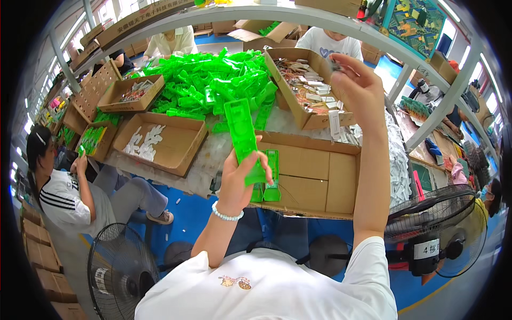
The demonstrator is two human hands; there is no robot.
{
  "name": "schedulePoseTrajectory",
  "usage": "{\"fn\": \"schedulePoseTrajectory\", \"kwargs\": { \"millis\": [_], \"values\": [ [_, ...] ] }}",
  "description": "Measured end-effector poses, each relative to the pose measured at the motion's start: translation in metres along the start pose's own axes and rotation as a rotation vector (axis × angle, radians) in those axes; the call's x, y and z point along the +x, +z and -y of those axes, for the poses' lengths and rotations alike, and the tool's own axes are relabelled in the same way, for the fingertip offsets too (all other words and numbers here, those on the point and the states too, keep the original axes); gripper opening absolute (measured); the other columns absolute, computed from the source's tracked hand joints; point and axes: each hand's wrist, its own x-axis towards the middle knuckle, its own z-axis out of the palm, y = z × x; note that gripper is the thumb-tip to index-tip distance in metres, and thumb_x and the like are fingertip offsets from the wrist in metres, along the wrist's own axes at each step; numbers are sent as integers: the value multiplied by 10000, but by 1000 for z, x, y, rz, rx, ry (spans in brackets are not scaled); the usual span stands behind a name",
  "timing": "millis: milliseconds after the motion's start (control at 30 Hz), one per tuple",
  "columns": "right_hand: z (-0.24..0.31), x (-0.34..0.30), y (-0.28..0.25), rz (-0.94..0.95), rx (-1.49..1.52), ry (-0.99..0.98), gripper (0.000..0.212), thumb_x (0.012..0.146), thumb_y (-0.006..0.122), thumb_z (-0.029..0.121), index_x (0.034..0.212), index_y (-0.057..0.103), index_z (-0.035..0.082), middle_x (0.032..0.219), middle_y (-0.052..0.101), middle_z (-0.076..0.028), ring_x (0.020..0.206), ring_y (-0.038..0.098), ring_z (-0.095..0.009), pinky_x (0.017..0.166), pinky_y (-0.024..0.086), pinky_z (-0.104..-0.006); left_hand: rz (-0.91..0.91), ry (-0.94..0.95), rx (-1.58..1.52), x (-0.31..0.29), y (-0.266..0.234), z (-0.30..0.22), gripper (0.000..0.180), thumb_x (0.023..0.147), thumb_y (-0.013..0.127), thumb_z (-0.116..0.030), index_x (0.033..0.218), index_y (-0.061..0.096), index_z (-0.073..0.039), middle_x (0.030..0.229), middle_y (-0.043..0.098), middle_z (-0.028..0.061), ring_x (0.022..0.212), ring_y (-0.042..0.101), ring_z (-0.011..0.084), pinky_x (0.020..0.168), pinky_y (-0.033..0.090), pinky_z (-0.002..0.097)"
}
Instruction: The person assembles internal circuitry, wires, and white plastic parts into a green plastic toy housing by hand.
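Note:
Upright in my left hand (233, 181) is a long bright-green plastic housing (240, 125), its hollow side with moulded compartments facing up. My fingers wrap round its lower end. My right hand (360, 88) is raised over the right side of the cardboard box of wired white parts (309, 88); thumb and fingers pinch a small dark, silvery piece (336, 65) too small to name. Below my left hand, green housings (272, 186) with parts fitted in them lie at the left end of a shallow cardboard tray (314, 184).
A large heap of green housings (208, 80) covers the table's middle. Left of it stand a box of white pieces (170, 138) and a smaller wire box (133, 93). White strips (397, 160) pile at right. Fans (120, 266) flank me; a person (69, 186) sits left, others opposite.

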Motion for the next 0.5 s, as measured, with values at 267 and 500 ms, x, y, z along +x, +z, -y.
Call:
{"fn": "schedulePoseTrajectory", "kwargs": {
  "millis": [267,500],
  "values": [
    [30,-76,37,88,-99,62,266,801,720,-22,1058,662,-57,1131,616,-84,931,610,-96,718,486,-193,105,64,-190,25,18,-16,404,1024,376,-452,1258,444,-130,911,575,124,591,626,265,524,519,382],
    [7,-110,78,194,133,49,132,880,633,-43,1005,671,-63,1078,623,-104,863,641,-130,671,538,-234,-1,218,-37,21,28,-19,388,1050,364,-324,1335,399,-62,1010,612,146,776,669,235,639,559,358]
  ]
}}
